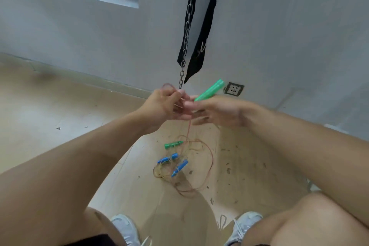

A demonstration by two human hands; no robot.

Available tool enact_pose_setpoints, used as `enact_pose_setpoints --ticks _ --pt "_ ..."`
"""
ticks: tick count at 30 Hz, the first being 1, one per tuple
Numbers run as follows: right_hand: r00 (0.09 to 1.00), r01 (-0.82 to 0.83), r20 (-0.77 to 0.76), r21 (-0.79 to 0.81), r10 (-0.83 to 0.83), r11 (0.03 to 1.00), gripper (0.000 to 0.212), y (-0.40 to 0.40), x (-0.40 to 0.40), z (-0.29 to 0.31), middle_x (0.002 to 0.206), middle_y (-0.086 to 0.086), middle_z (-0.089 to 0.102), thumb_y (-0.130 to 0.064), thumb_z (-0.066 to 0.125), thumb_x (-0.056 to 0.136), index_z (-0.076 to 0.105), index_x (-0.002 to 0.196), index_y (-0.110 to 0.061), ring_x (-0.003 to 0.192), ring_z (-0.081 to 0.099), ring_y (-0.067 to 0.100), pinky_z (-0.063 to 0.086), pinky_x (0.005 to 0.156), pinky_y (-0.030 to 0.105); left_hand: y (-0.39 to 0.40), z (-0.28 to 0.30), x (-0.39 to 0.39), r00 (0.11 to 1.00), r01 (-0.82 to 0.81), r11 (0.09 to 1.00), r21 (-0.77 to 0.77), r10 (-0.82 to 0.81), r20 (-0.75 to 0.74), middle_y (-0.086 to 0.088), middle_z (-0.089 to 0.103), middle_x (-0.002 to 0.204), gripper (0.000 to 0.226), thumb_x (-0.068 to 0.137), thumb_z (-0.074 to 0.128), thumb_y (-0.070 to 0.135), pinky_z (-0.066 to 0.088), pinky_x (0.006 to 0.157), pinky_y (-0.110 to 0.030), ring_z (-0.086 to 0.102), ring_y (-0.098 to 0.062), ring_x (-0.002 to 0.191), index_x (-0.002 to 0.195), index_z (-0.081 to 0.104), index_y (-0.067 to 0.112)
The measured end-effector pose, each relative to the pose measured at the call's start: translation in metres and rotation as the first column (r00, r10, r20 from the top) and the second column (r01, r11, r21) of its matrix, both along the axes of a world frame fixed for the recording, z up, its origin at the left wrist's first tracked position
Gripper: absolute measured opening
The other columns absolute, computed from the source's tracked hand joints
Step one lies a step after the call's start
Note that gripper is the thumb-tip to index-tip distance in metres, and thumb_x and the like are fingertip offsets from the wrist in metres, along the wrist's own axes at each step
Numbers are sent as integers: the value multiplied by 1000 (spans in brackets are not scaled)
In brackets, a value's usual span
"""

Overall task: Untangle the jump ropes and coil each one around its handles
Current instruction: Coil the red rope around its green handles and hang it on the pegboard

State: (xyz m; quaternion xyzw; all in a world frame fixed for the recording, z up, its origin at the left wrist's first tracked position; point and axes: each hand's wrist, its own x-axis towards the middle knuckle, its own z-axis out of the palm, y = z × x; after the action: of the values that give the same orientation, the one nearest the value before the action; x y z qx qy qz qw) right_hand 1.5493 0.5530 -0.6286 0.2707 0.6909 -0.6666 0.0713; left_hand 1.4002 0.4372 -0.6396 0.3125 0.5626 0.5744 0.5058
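Green handle [209, 90] gripped right, rope [188, 132] pinched left

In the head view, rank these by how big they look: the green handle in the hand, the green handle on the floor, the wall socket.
1. Held green handle; nearer the camera, so its true size is unsure.
2. Floor green handle and wall socket look about alike, so I won't rank them.

A pale wood-look floor [60, 106] carries everything; on it lies a tangle of thin reddish and yellowish ropes [191, 166]; within the tangle lie one green handle [173, 144] and two blue handles [167, 158] [180, 168]; dark scuffs and specks dot the boards to the right.
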Motion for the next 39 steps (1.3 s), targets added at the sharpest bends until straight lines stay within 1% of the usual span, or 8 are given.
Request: enact_pose_setpoints --ticks 6,9,14,21,26,28,32,39 --pt "947 -279 161 -18 278 960 9 2 -5 -31 92 13 57 -18 73 90 68 93 -11 92 65 23 48 105 44 14 6 -23 970 -240 969 63 236 59 -1 56 63 25 107 44 24 52 52 -24 60 -16 54 95 59 7" --pt "943 -245 282 232 176 941 10 21 7 -41 94 12 65 -15 77 89 71 97 -12 83 61 22 55 86 33 18 7 -52 923 -382 922 67 384 -14 6 43 54 27 107 42 30 30 41 -19 43 -8 44 93 60 16" --pt "844 -388 531 507 76 769 11 48 31 -66 90 2 72 -21 65 98 67 86 -21 80 65 9 48 82 26 4 0 -89 694 -541 831 127 527 -490 1 52 66 31 101 48 37 37 59 -26 50 -17 64 83 71 26" --pt "979 202 -69 511 -194 835 27 31 3 -35 62 1 55 -24 50 106 71 119 -12 58 61 15 58 60 26 -4 -19 -64 690 -11 889 -457 -324 -647 -6 67 106 45 92 45 -8 52 75 -30 64 -23 90 129 61 11" --pt "936 291 -328 531 -123 796 24 2 -19 4 56 -2 49 -24 51 106 72 114 -18 51 54 16 53 51 32 2 -14 -33 731 330 848 -415 -507 -456 3 68 120 57 84 70 3 46 102 -37 61 -18 117 134 57 26" --pt "918 331 -380 578 -113 746 20 -2 -23 10 53 -13 52 -25 56 104 74 107 -18 51 53 11 51 53 29 4 -9 -23 789 339 895 -289 -438 -432 -5 74 99 20 88 74 24 50 98 -40 69 -24 102 107 70 16" --pt "898 404 -380 507 -223 762 15 5 -21 9 67 -4 58 -27 67 97 73 96 -15 51 52 9 56 56 28 11 3 -17 927 94 995 -30 -99 -362 4 45 48 49 103 50 38 56 73 -40 47 -17 49 63 53 10" --pt "904 -152 420 495 -83 855 11 55 34 -43 87 -1 68 -25 64 99 71 101 -18 77 65 12 57 86 35 18 9 -49 878 -476 879 17 476 -55 6 34 41 50 106 36 41 41 48 -23 34 -14 39 61 38 18"
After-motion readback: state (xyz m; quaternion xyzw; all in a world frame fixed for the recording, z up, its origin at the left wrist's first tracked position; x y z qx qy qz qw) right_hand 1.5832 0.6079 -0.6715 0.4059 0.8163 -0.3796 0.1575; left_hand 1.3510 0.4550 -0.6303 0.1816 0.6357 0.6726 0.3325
